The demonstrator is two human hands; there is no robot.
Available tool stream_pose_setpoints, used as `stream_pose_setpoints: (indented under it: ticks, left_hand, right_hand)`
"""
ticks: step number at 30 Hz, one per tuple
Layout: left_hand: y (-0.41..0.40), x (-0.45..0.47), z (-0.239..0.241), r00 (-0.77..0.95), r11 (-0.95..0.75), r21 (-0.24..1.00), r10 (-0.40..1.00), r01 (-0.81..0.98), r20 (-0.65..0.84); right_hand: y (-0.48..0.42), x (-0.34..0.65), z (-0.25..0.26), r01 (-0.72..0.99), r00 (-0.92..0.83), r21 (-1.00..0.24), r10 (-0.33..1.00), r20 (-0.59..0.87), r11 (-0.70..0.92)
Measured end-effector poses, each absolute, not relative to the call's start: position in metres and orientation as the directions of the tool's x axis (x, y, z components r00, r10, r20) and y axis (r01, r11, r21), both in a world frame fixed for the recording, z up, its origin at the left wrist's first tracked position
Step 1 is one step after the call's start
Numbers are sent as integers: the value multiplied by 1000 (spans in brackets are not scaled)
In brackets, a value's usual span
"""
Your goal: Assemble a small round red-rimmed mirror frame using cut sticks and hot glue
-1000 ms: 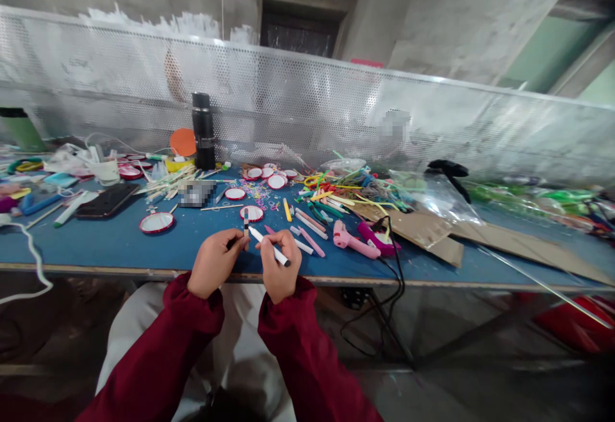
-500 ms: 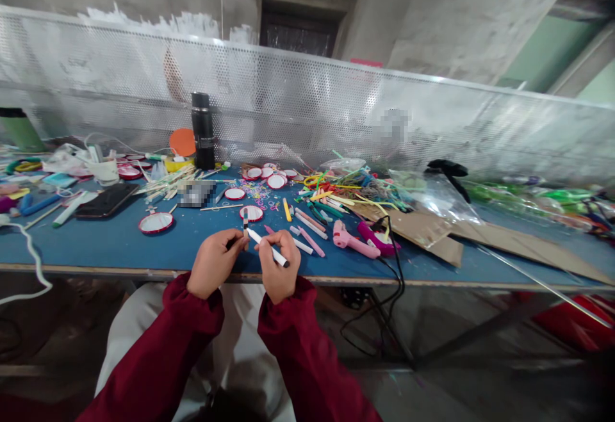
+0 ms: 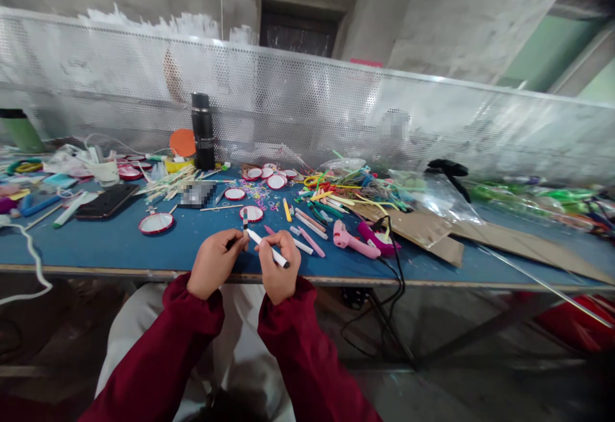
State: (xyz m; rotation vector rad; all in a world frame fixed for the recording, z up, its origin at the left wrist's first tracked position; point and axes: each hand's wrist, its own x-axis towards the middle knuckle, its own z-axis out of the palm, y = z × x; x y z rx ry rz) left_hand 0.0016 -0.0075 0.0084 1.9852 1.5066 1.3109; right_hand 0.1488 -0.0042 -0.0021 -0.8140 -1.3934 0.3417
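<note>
Pinched in the fingers of my left hand (image 3: pixel 218 262) is a small flat stick (image 3: pixel 245 219), pale with a dark upper part, standing nearly upright. My right hand (image 3: pixel 279 275) grips a white marker (image 3: pixel 254 237) with a black end, its tip pointing left against or very close to the stick. Both hands are over the front edge of the blue table (image 3: pixel 163 253). Just behind the stick lies a round white disc with a red rim (image 3: pixel 255 213). Several pens, among them a pink marker (image 3: pixel 311 241), lie right of my right hand.
A pink glue gun (image 3: pixel 353 240) with a black cord lies to the right, near cardboard (image 3: pixel 432 243). Further back stand a black bottle (image 3: pixel 204 137) and a pile of colourful pipe cleaners (image 3: pixel 331 185). A dark phone (image 3: pixel 106 202) lies at left.
</note>
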Motion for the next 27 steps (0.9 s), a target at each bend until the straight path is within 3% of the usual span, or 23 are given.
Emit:
stream_pose_setpoints:
  ticks: [27]
  left_hand:
    - [-8,1,8,13,-377,728,892,573,451]
  right_hand:
    - [-6,148,-1,254,212,-673,639,739,694]
